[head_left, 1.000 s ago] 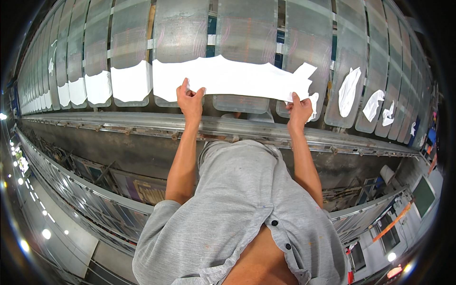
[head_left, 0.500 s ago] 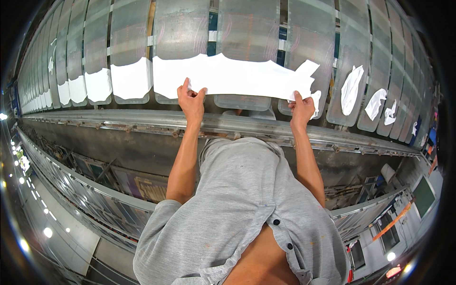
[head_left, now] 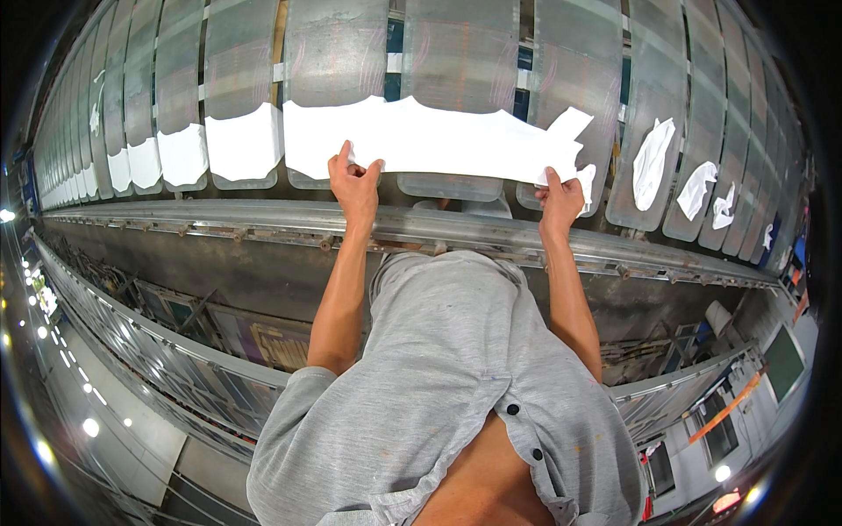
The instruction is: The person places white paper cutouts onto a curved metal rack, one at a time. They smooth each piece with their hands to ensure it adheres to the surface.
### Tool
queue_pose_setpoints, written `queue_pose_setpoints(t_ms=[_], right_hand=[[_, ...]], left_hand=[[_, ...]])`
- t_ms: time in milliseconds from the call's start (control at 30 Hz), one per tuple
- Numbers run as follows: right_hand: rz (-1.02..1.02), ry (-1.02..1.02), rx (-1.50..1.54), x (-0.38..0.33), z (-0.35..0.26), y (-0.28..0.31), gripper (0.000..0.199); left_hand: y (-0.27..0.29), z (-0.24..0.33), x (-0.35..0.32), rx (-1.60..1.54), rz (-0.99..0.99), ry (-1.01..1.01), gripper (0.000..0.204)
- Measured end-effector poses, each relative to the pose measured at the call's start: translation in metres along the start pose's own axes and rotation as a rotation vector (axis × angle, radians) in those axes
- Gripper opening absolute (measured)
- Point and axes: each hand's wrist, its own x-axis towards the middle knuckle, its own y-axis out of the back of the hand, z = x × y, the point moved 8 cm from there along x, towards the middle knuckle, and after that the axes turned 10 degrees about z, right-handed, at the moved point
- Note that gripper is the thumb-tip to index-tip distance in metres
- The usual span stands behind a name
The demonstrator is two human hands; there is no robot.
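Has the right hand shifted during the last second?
No: the right hand visibly keeps its place against the metal rail; only the view shifted slightly.

The cloth [head_left: 465, 140] lies across panels [head_left: 460, 53] beyond the rail [head_left: 474, 230], between other cloth pieces [head_left: 652, 167].

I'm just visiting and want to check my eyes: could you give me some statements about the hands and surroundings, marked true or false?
1. The left hand and right hand both touch white fabric. True.
2. The right hand wears a glove. False: it is bare.
3. Crumpled white pieces lie on grey boards toward the right. True.
4. The person's shirt is bright red. False: it is grey.
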Motion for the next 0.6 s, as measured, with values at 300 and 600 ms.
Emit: queue_pose_setpoints(t_ms=[300, 600], right_hand=[[-0.033, 0.000, -0.050, -0.006, -0.006, -0.005, 0.034], [-0.072, 0.047, -0.108, -0.004, -0.004, -0.006, 0.032]], left_hand=[[-0.007, 0.013, 0.002, 0.215, -0.003, -0.074, 0.076], [-0.065, 0.079, -0.038, 0.666, 0.025, -0.664, 0.091]])
